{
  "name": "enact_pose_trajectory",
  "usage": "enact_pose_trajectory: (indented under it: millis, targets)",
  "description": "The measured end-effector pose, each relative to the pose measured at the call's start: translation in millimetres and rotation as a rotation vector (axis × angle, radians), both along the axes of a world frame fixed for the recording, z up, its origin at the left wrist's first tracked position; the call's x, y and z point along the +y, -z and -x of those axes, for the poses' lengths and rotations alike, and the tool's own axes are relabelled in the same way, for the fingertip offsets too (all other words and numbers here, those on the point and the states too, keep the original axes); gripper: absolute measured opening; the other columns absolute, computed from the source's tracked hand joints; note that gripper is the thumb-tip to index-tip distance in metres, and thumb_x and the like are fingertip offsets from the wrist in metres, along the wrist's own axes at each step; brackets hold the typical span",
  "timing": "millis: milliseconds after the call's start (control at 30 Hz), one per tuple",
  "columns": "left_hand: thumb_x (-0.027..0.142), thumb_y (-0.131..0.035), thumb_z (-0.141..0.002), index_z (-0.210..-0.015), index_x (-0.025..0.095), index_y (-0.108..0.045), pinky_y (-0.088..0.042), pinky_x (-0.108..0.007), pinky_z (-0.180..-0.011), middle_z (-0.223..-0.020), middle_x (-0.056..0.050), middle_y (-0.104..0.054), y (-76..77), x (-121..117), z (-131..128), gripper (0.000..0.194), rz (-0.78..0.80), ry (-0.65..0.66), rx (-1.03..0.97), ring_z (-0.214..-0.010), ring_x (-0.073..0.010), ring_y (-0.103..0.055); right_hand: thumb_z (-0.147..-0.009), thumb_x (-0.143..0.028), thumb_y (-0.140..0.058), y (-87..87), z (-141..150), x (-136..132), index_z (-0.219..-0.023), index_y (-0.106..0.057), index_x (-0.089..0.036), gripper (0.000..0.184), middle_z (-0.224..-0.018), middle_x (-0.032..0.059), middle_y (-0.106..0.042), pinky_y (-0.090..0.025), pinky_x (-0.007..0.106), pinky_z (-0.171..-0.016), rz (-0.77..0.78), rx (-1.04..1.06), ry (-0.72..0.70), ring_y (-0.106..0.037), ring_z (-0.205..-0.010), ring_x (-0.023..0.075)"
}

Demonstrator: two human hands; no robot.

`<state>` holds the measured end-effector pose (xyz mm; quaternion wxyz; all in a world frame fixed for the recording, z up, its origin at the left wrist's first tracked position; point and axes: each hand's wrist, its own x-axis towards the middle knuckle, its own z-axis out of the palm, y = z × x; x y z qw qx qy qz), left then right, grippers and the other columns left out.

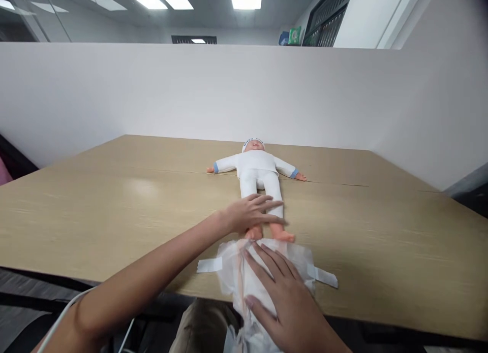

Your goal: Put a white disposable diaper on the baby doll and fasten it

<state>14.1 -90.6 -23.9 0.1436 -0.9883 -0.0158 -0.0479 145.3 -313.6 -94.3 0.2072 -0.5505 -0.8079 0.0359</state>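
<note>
A baby doll in white clothes with blue cuffs and a cap lies on its back, arms spread, feet toward me. Across its lower legs rests my left hand, fingers stretched out and apart. Just below the doll's feet, a white diaper is spread at the table's front edge, its side tabs unfolded and its lower part hanging over the edge. My right hand lies flat on the diaper with its fingers spread.
The wooden table has a seam running across it. A white partition wall stands behind it and turns along the right. My knee is below the front edge, and a white cable runs by my left arm.
</note>
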Motion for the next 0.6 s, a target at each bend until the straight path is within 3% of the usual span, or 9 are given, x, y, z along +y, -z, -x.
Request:
enact_pose_trajectory:
  millis: [133, 233, 300, 433, 600]
  targets:
    - [0.025, -0.065, -0.099, -0.131, 0.027, -0.071, -0.044, -0.047, -0.116, -0.162, -0.008, -0.060, 6.8, 6.8, -10.9, 0.033, 0.114, 0.093, -0.085, -0.145, -0.0323, -0.054, -0.103, -0.051, -0.064, 8.8, -10.1, 11.0, -0.177, -0.027, -0.030, 0.086, -0.181, 0.0088, -0.031, -0.049, 0.065, -0.124, 0.048, -0.040, -0.086, -0.041, -0.163, 0.0404]
    - [0.029, -0.066, -0.097, -0.124, 0.023, -0.072, -0.049, -0.051, -0.108, -0.147, -0.010, -0.069, 1.0, 9.7, -15.9, 0.029, 0.257, 0.092, -0.160, -0.133, -0.0354, -0.060, -0.103, -0.058, -0.063, 14.2, -20.2, 22.5, -0.177, -0.026, -0.028, 0.088, -0.181, 0.0112, -0.028, -0.047, 0.065, -0.126, 0.132, -0.061, -0.151, -0.038, -0.164, 0.0416]
    - [0.024, -0.068, -0.092, -0.124, 0.023, -0.071, -0.050, -0.050, -0.107, -0.143, -0.010, -0.072, -13.9, 12.9, -17.1, 0.032, 0.399, 0.107, -0.202, -0.129, -0.0348, -0.061, -0.104, -0.060, -0.062, 13.4, -25.1, 30.2, -0.177, -0.024, -0.029, 0.088, -0.182, 0.0101, -0.024, -0.043, 0.065, -0.129, 0.202, -0.054, -0.156, -0.034, -0.166, 0.0406]
    - [0.016, -0.061, -0.092, -0.126, 0.023, -0.069, -0.050, -0.047, -0.111, -0.132, -0.008, -0.077, -58.6, 25.1, -16.3, 0.036, 0.689, 0.157, -0.331, -0.122, -0.0286, -0.067, -0.105, -0.058, -0.061, 1.8, -28.4, 48.1, -0.177, -0.022, -0.031, 0.086, -0.183, 0.0071, -0.018, -0.033, 0.067, -0.134, 0.311, -0.017, -0.138, -0.027, -0.169, 0.0388]
    - [0.024, -0.073, -0.089, -0.127, 0.022, -0.069, -0.056, -0.040, -0.093, -0.124, -0.007, -0.078, -99.1, 43.3, -12.4, 0.039, 0.939, 0.016, -0.452, -0.110, -0.0251, -0.072, -0.108, -0.063, -0.056, -8.7, -30.3, 90.6, -0.175, -0.031, -0.035, 0.077, -0.184, 0.0029, -0.024, -0.027, 0.065, -0.138, 0.261, 0.017, -0.089, -0.026, -0.170, 0.0330]
